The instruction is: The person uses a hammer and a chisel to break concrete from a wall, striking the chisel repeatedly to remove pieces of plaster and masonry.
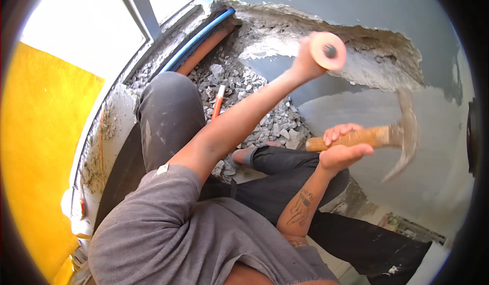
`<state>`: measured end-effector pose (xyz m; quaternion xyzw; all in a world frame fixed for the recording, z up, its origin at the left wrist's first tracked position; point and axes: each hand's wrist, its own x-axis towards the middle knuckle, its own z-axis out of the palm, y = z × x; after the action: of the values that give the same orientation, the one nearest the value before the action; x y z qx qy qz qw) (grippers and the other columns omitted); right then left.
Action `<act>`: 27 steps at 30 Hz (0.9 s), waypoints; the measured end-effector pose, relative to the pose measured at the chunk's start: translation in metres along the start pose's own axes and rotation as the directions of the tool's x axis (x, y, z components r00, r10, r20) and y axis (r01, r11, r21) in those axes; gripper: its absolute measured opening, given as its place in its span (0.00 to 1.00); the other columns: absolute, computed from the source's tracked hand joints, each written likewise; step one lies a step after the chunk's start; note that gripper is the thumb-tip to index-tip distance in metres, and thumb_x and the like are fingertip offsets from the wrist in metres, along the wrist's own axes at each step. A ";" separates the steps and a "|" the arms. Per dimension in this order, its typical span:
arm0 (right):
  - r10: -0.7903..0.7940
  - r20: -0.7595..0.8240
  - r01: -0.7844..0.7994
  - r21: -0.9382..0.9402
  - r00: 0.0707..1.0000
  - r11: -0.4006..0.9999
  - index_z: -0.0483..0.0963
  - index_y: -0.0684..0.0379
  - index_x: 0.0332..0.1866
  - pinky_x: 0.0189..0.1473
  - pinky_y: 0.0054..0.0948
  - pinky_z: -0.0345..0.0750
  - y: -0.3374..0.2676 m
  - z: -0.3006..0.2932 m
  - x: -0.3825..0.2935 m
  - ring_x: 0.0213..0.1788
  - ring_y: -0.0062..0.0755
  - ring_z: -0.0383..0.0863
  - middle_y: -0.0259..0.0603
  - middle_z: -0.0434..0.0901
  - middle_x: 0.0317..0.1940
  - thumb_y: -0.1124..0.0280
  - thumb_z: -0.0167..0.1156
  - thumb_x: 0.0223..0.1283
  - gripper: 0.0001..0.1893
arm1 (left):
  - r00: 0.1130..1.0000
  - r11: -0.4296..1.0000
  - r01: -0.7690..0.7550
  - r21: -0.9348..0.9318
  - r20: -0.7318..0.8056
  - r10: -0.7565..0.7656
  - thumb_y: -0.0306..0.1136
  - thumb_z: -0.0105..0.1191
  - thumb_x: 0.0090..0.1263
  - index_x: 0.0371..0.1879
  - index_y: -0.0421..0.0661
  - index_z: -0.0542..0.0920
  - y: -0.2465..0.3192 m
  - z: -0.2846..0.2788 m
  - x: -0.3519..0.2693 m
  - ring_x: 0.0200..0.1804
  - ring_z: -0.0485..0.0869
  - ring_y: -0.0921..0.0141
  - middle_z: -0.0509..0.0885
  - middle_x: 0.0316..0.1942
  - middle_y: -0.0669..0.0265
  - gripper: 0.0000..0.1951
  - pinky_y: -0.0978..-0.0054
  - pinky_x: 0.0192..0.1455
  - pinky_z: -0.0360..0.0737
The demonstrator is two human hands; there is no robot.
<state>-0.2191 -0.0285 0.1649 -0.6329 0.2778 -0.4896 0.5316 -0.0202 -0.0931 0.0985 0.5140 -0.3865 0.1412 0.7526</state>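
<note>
My left hand (305, 63) grips a chisel with a round pink hand guard (338, 58); the dark struck end (329, 51) shows in the guard's middle. The guard hides the chisel's shaft and tip. Behind it is a rough channel (382, 52) broken into the grey wall. Lower and to the right, my right hand (342, 149) holds a claw hammer by its wooden handle (366, 137), with the thumb stretched along it. The blurred steel hammer head (408, 132) is apart from the chisel.
Broken rubble (280, 119) lies between my legs and the wall. An orange and white stick-like tool (217, 103) rests on it. A blue pipe (202, 37) and an orange pipe (206, 50) run beneath the window frame (139, 10). My bent knee (170, 109) is beside them.
</note>
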 end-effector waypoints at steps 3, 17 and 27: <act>-0.078 0.006 0.079 -0.100 0.997 0.992 0.64 0.59 0.34 0.16 0.22 0.63 0.007 0.014 -0.005 0.15 0.23 0.62 0.35 0.63 0.18 0.21 0.36 0.57 0.41 | 0.995 0.973 -0.091 0.212 0.050 0.082 0.34 0.67 0.49 0.31 0.46 0.82 0.010 0.019 0.007 0.38 0.83 0.56 0.85 0.32 0.60 0.12 0.61 0.42 0.79; 0.179 -0.002 -0.156 -0.494 0.984 0.855 0.65 0.57 0.30 0.14 0.20 0.61 -0.008 0.020 0.018 0.12 0.19 0.60 0.31 0.62 0.15 0.21 0.38 0.56 0.40 | 0.998 0.991 0.057 0.120 -0.023 -0.055 0.35 0.64 0.52 0.30 0.49 0.82 0.004 0.032 0.031 0.37 0.81 0.55 0.84 0.31 0.60 0.09 0.57 0.37 0.75; -0.240 -0.137 0.260 0.156 0.961 0.953 0.64 0.56 0.27 0.15 0.21 0.62 -0.032 0.036 0.028 0.12 0.20 0.61 0.31 0.63 0.14 0.29 0.43 0.64 0.34 | 0.996 0.972 0.003 0.236 0.091 -0.025 0.35 0.63 0.54 0.29 0.46 0.82 0.011 0.039 0.025 0.36 0.82 0.54 0.84 0.30 0.58 0.08 0.58 0.38 0.79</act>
<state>-0.1808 -0.0299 0.2055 -0.5850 0.1826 -0.6111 0.5010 -0.0280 -0.1276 0.1305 0.6084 -0.3980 0.1564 0.6686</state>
